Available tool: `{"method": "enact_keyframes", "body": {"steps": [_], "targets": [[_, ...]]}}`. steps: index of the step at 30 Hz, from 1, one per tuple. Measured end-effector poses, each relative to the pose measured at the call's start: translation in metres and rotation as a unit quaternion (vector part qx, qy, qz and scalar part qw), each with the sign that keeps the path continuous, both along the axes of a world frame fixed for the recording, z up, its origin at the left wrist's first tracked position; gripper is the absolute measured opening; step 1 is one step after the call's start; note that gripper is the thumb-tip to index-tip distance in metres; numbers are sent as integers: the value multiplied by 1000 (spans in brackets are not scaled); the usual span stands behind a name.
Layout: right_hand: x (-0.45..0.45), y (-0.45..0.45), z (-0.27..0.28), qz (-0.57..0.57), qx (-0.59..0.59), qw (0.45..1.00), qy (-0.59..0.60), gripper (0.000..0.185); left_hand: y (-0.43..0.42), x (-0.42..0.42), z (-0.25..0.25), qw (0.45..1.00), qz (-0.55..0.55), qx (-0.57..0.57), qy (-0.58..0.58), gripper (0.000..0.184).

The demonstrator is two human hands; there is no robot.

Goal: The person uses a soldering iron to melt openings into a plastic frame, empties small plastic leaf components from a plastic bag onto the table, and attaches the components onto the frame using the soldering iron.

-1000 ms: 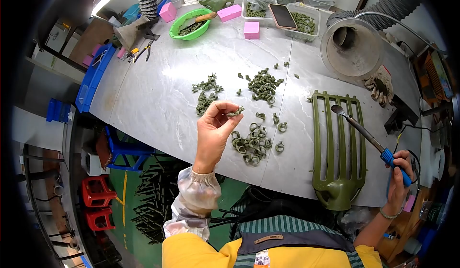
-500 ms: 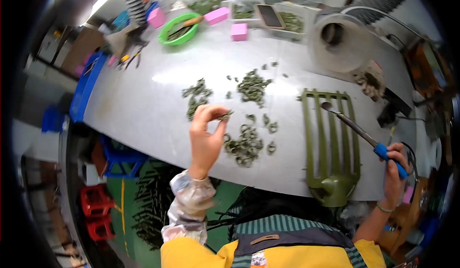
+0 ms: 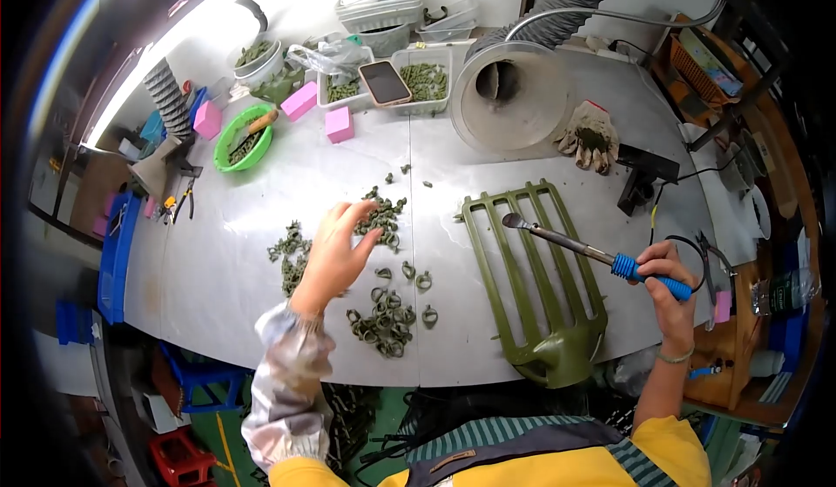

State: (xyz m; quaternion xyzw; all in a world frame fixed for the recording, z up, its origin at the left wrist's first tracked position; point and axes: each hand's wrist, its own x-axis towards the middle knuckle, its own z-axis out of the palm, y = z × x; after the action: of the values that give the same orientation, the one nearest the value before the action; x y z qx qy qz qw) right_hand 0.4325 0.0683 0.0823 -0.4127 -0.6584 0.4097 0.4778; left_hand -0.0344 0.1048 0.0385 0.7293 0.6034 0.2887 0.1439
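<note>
My right hand [image 3: 669, 282] grips the blue handle of a soldering iron [image 3: 570, 241], whose dark flattened tip points left above the slotted part. Beneath it lies an olive-green plastic part [image 3: 557, 358] with long parallel bars and a rounded end. My left hand [image 3: 335, 252] hovers over the table's middle, thumb and fingers apart, with nothing visible between them. Close to its fingertips is a pile of small green pieces [image 3: 383, 224]. Small green ring-shaped pieces [image 3: 387, 323] lie heaped below and right of it, and another small pile [image 3: 294, 248] is partly hidden behind the hand.
A green bowl [image 3: 261, 158] with a wooden-handled tool stands at back left, near pink blocks [image 3: 340, 125]. A phone [image 3: 385, 83] rests across tubs of green pieces. A clear fume hood [image 3: 470, 121], a glove [image 3: 590, 134] and a black stand [image 3: 646, 174] are at back right.
My view has swung right. The left hand's thumb and fingers, which pinched a small green piece, have spread apart. The right hand still holds the soldering iron over the slotted part.
</note>
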Motion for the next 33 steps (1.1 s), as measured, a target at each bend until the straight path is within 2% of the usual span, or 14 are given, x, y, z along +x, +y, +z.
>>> {"method": "enact_keyframes", "body": {"steps": [3,9,13,16,17,19,20,22,26,33], "targets": [[2,0,0,-4,2,1000,-6,14,73,9,-20,995,-59,-81,-8,26],[7,-1,-4,-20,-6,1000,-9,14,129,46,-59,985,-138,0,100,23],[9,0,-6,-23,-10,1000,-14,14,127,54,-80,981,-82,38,174,19],[10,4,-11,-24,-7,1000,-13,15,107,57,-69,997,-39,38,62,15],[10,5,-11,-23,-5,1000,-15,15,98,58,-59,998,-26,-39,-28,13],[9,6,-12,-23,3,1000,-20,16,82,59,-37,961,0,-184,-206,11],[8,6,-12,-22,4,1000,-21,17,78,56,-51,941,-9,-213,-264,12],[5,7,-12,-18,8,1000,-24,18,55,63,-50,931,-40,-213,-294,14],[-4,7,-9,-17,7,999,-29,18,21,73,-47,947,-73,-225,-217,13],[-12,4,-5,-11,9,999,-29,17,7,61,-49,967,-59,-182,-169,16]]}}
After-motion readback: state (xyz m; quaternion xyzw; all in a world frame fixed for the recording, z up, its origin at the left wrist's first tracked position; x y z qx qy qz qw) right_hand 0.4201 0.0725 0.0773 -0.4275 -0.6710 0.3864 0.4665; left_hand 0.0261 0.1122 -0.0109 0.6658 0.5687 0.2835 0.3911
